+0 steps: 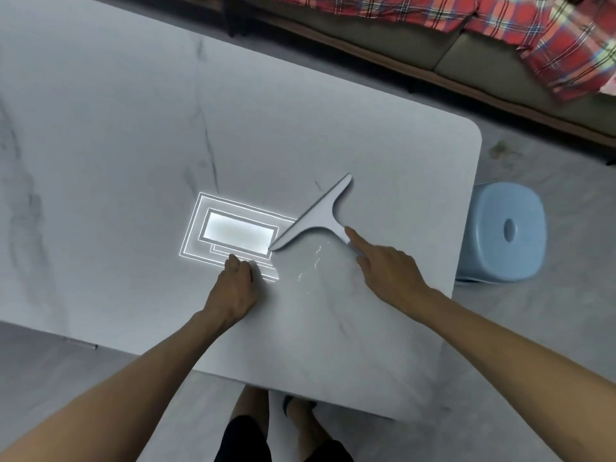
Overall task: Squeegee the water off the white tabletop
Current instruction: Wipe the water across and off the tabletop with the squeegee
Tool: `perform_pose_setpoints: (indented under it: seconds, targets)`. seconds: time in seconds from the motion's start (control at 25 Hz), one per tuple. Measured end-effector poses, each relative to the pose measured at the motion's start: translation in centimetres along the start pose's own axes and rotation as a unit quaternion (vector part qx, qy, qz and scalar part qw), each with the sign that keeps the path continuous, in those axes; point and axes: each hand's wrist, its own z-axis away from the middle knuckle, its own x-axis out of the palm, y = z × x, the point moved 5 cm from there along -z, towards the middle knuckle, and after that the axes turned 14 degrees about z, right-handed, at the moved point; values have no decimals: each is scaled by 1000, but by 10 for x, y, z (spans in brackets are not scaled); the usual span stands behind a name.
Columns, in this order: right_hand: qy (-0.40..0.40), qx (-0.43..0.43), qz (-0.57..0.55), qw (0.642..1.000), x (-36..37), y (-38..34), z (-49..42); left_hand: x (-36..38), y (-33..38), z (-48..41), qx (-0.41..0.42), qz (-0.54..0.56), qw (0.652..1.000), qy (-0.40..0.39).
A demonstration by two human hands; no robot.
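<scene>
A grey T-shaped squeegee [318,215] rests on the white marbled tabletop [133,145], its blade running diagonally from lower left to upper right. My right hand [386,268] grips its handle, with the index finger stretched along the stem. A patch of glinting water [313,261] lies on the tabletop just below the blade, between my two hands. My left hand [235,285] rests on the table left of the water, fingers curled under with nothing in them.
A bright reflection of a ceiling light [233,231] shines on the tabletop beside the blade's left end. A light blue plastic stool [500,231] stands off the table's right edge. A sofa with a red plaid cloth [500,25] runs along the back.
</scene>
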Motion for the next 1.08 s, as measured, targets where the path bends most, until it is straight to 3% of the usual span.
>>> perform_pose_setpoints:
  seconds: [0.28,0.44,0.68,0.76,0.88,1.08]
  targets:
    - [-40,66,24,997,34,83,94,45,0,51,-4,-54,996,-65]
    - [-64,87,32,994,36,104,125,55,0,77,3,15,997,-79]
    - [-2,97,-65,993,17,71,132,31,-29,86,-19,57,998,-2]
    - [1,43,-31,999,16,39,126,15,-46,87,-29,81,996,36]
    - [-41,-110,41,992,26,-23,123,-10,-77,94,-57,120,987,86]
    - [-55,-358,165,917,77,-152,116,-39,-130,104,-105,124,982,98]
